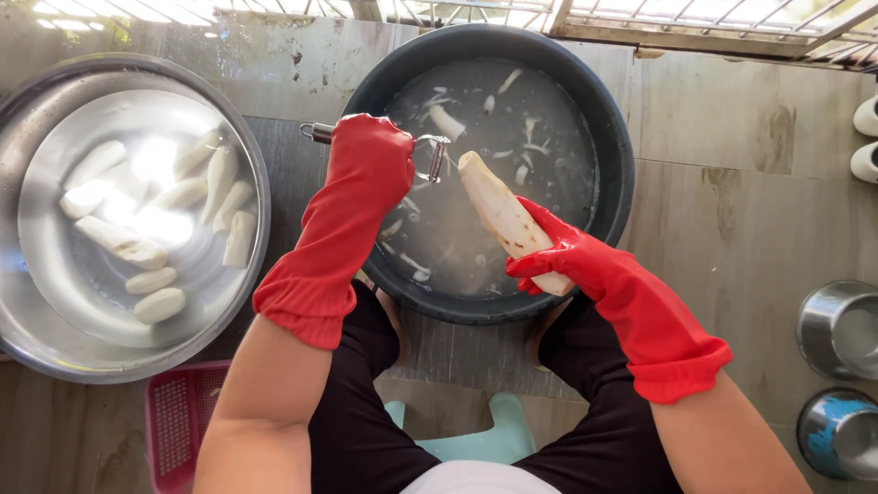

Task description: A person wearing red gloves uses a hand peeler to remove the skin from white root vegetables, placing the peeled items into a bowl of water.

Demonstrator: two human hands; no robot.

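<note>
The pale peeled root [498, 212] is held slanted over the dark round basin [615, 137], its upper tip pointing toward the middle of the cloudy water and its lower end wrapped in the right hand [558, 261], whose red-gloved fingers are clenched around it. Just beside the root's upper tip is the blade of a metal peeler [432, 155], gripped in the left hand [370, 157], also in a red glove, with the fingers closed tight on the handle; the handle's end sticks out past the glove on the far side. The blade looks near the root, but whether it touches cannot be told.

Strips of peel float in the basin's water. To the left, on the tiled floor, a wide steel bowl [27, 311] holds water and a number of white peeled pieces [123, 242]. A pink plastic basket [174, 421] shows at the lower left, and two small steel pots [837, 329] stand at the right edge.

What could go wrong, as I judge it: the root is wet and so are the gloves, so it could slide out of the right hand and splash into the basin. The peeler could also skid off the smooth surface and nick the glove holding the root.
</note>
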